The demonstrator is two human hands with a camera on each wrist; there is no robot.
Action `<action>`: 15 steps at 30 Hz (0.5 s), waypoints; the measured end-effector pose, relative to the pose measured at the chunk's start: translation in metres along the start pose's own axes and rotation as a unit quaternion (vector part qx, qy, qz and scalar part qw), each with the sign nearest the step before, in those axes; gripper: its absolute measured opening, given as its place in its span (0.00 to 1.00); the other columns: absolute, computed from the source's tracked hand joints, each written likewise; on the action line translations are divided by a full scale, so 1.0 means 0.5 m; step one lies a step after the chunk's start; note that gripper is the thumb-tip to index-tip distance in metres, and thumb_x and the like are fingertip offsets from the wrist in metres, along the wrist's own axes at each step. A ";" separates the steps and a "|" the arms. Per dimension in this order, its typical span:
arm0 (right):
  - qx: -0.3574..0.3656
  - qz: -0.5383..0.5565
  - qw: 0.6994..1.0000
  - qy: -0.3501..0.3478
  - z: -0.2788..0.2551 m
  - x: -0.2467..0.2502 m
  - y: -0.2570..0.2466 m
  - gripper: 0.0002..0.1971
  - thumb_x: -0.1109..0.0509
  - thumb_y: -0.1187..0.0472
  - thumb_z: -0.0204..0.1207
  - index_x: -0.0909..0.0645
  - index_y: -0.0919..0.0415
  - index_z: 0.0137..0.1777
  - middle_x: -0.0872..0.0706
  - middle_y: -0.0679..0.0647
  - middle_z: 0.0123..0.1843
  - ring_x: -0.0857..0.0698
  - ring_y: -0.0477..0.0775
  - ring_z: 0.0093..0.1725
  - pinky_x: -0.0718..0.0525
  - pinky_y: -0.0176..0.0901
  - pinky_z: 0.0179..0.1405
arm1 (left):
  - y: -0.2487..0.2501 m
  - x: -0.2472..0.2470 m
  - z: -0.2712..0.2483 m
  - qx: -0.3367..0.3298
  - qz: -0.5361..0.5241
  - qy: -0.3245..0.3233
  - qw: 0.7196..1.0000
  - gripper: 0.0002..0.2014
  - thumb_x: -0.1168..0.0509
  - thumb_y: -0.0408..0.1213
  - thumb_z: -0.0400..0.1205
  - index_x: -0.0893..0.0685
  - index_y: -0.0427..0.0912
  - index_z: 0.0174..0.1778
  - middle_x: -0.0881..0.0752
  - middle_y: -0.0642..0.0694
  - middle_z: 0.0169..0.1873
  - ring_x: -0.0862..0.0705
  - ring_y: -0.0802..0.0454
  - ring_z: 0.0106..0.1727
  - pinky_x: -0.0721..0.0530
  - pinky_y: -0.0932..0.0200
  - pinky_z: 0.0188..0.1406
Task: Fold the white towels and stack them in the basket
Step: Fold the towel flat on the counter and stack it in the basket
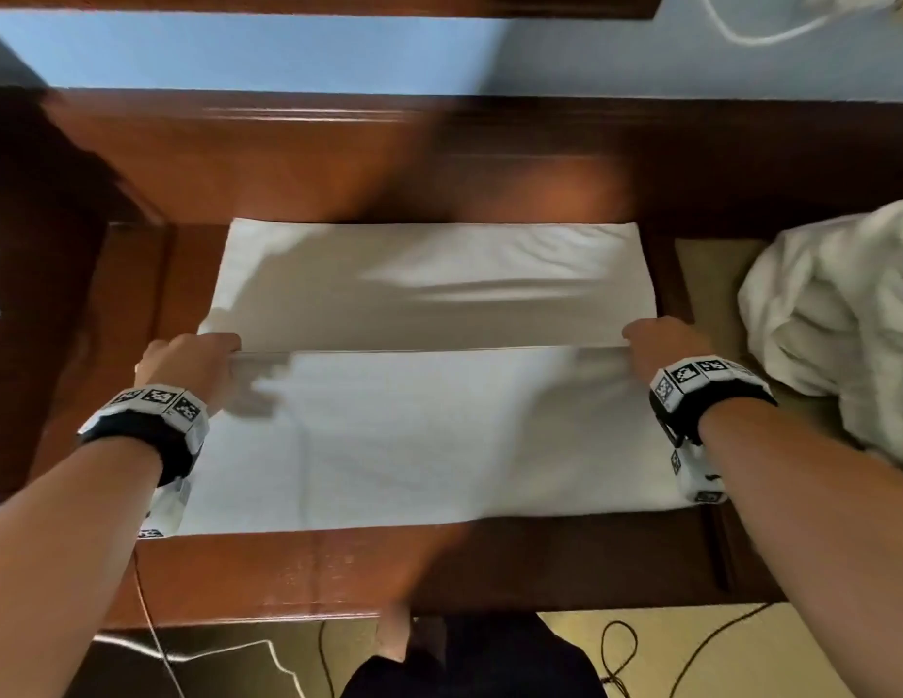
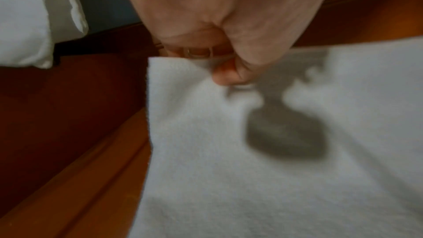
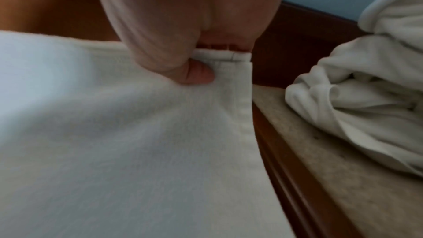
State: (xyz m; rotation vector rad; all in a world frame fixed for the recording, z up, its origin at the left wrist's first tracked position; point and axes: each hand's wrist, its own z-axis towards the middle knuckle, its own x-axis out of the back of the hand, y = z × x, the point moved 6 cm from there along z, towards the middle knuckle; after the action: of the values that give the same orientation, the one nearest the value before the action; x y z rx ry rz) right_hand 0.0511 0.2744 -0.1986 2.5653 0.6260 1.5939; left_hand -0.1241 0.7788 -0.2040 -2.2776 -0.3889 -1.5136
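Left hand (image 1: pixel 187 362) and right hand (image 1: pixel 663 347), each pinching towel (image 1: pixel 429 435) corner.

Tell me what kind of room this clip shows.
Probably a bedroom or hotel room: a polished wooden table, a pale blue wall, carpet with cables, and a heap of white linen beside the white towel being folded.

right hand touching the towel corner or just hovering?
Touching. The right wrist view shows the right hand pinching the towel corner, thumb pressed on the cloth.

Glossy wooden table (image 1: pixel 338 571) under a spread white towel (image 1: pixel 429 435); crumpled towels (image 1: pixel 837 319) on tan surface (image 1: pixel 711 274).
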 end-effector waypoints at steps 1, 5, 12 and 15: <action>-0.005 0.000 1.000 0.027 0.009 -0.002 -0.001 0.15 0.40 0.65 0.79 0.18 0.52 0.61 0.16 0.55 0.62 0.20 0.62 0.64 0.20 0.54 0.61 | 0.008 -0.002 0.009 -0.002 -0.012 0.018 1.000 0.16 0.38 0.29 0.78 0.15 0.54 0.53 0.12 0.45 0.42 0.15 0.38 0.46 0.20 0.45 0.60; -0.021 0.120 0.980 0.156 -0.016 -0.064 -0.030 0.23 0.40 0.58 0.70 0.19 0.61 0.63 0.21 0.63 0.68 0.24 0.69 0.64 0.25 0.63 0.61 | 0.065 -0.065 -0.015 -0.044 -0.031 0.022 0.998 0.32 0.33 0.42 0.81 0.34 0.51 0.83 0.32 0.41 0.82 0.32 0.37 0.81 0.44 0.40 0.83; 0.059 0.130 0.988 0.065 -0.127 -0.264 -0.151 0.36 0.56 0.34 0.81 0.63 0.42 0.86 0.66 0.54 0.88 0.63 0.67 0.86 0.57 0.68 0.81 | 0.112 -0.261 -0.183 -0.065 -0.125 -0.020 0.990 0.34 0.61 0.65 0.86 0.66 0.62 0.86 0.68 0.48 0.87 0.64 0.42 0.87 0.60 0.37 0.84; 0.068 0.124 0.988 0.056 -0.175 -0.299 -0.159 0.37 0.61 0.31 0.81 0.69 0.41 0.85 0.74 0.52 0.86 0.70 0.65 0.84 0.61 0.69 0.82 | 0.091 -0.299 -0.257 -0.050 -0.122 -0.029 0.991 0.36 0.64 0.68 0.83 0.66 0.62 0.86 0.70 0.50 0.86 0.66 0.43 0.87 0.62 0.36 0.84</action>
State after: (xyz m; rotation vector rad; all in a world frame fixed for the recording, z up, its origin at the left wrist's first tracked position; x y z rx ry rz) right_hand -0.1071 0.2782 -0.3052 2.7611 0.4525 1.8420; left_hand -0.2673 0.6768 -0.3041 -2.4289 -0.6429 -1.6183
